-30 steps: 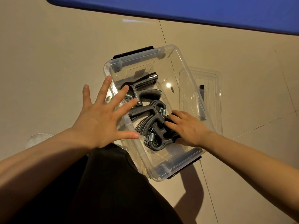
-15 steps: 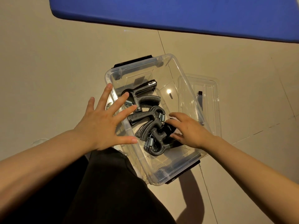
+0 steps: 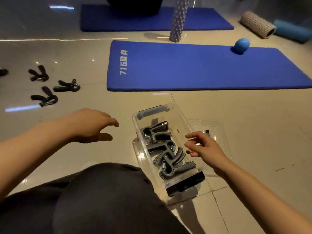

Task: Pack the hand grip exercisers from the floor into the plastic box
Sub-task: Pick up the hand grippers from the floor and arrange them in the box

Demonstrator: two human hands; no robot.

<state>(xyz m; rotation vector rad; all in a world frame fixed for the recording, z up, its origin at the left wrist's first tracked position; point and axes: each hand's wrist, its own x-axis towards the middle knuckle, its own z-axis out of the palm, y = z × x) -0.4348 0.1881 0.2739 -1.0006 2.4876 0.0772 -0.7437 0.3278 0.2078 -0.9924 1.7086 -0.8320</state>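
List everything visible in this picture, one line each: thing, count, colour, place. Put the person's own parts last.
Grip exercisers in box: several, dark grey, piled inside the plastic box.
Grip exercisers on floor: three whole, a fourth cut off at the left edge; black; far left.
Plastic box: one, clear, black latches, on the floor by the knee.
Lid: one, clear, on the floor right of the box.
Exercise mats: two, blue, beyond the box.
Foam rollers: three; grey-purple, beige, blue; at the back.
Ball: one, blue, on the near mat.
Left hand: open, above the floor.
Right hand: open, over the box.
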